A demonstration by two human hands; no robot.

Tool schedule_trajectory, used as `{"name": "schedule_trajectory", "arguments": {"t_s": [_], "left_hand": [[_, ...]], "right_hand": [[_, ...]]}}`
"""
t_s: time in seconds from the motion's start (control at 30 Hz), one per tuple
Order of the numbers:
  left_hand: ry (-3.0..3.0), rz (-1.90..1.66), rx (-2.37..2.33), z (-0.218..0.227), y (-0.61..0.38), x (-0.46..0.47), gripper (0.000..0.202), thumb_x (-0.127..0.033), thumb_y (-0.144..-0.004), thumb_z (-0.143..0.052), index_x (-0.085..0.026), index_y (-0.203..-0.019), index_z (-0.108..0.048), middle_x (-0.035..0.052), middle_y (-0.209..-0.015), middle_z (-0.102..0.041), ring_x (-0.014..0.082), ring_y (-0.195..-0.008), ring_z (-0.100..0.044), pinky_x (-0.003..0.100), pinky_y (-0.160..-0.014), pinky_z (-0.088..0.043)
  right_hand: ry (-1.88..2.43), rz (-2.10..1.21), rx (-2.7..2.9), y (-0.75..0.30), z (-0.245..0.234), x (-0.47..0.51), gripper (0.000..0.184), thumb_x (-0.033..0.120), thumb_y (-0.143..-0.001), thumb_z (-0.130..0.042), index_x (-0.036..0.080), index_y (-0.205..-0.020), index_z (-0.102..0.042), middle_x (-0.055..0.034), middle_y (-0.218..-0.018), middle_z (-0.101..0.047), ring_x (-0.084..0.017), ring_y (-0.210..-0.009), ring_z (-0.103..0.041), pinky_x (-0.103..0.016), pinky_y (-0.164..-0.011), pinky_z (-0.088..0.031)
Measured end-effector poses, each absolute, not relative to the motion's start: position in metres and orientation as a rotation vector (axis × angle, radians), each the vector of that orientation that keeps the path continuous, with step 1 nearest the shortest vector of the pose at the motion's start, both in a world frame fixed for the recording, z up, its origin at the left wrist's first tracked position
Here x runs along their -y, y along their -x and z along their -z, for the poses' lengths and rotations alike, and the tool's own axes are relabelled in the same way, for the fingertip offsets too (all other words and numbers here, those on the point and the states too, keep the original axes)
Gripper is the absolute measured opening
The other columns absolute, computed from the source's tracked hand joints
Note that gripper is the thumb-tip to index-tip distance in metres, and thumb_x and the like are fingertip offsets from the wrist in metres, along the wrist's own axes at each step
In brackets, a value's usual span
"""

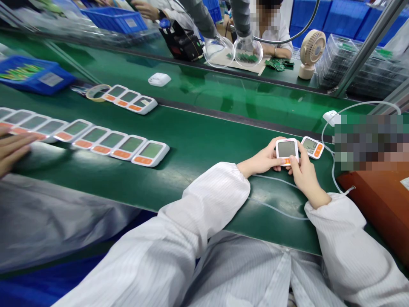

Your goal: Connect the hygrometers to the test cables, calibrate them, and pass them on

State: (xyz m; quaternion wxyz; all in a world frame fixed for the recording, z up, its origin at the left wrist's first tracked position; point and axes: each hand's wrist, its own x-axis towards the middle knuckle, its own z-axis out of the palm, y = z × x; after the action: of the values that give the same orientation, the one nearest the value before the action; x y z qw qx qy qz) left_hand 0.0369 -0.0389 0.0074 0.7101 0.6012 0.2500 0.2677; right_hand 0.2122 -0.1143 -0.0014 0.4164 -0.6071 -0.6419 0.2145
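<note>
Between my two hands is a small white electronic monitor (286, 148) with a grey screen and orange buttons, raised over the green bench. My left hand (266, 157) grips its left side, the thumb along the lower edge. From the right, my right hand (305, 175) holds it too, its thumb by the orange buttons. The screen appears blank. Just behind my right hand lies a second monitor (312, 147), with dark characters on its display. Thin clear tubing (277, 179) runs over the bench beneath my hands.
A row of similar monitors (150, 154) stretches left, where another person's hand (14, 149) rests. Three more (131, 99) lie beside a tape roll (97, 92). An orange-brown box (377, 204) stands right. Beyond are a blue bin (35, 74), a fan (311, 53) and a co-worker (275, 30).
</note>
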Motion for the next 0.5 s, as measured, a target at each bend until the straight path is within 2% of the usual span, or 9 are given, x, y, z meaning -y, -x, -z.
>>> {"name": "schedule_trajectory", "arguments": {"t_s": [0.5], "left_hand": [[-1.342, -0.595, -0.550, -0.0069, -0.0367, 0.0388, 0.084, -0.042, -0.079, -0.081, -0.025, -0.144, -0.030, 0.0021, -0.094, -0.065, 0.0138, -0.070, -0.065, 0.027, -0.063, -0.051]], "right_hand": [[1.571, -0.617, 1.584, -0.2108, -0.0026, 0.1150, 0.059, 0.042, -0.099, -0.046, 0.019, -0.153, -0.039, -0.0007, -0.068, -0.070, -0.023, -0.059, -0.070, -0.035, -0.063, -0.057]]}}
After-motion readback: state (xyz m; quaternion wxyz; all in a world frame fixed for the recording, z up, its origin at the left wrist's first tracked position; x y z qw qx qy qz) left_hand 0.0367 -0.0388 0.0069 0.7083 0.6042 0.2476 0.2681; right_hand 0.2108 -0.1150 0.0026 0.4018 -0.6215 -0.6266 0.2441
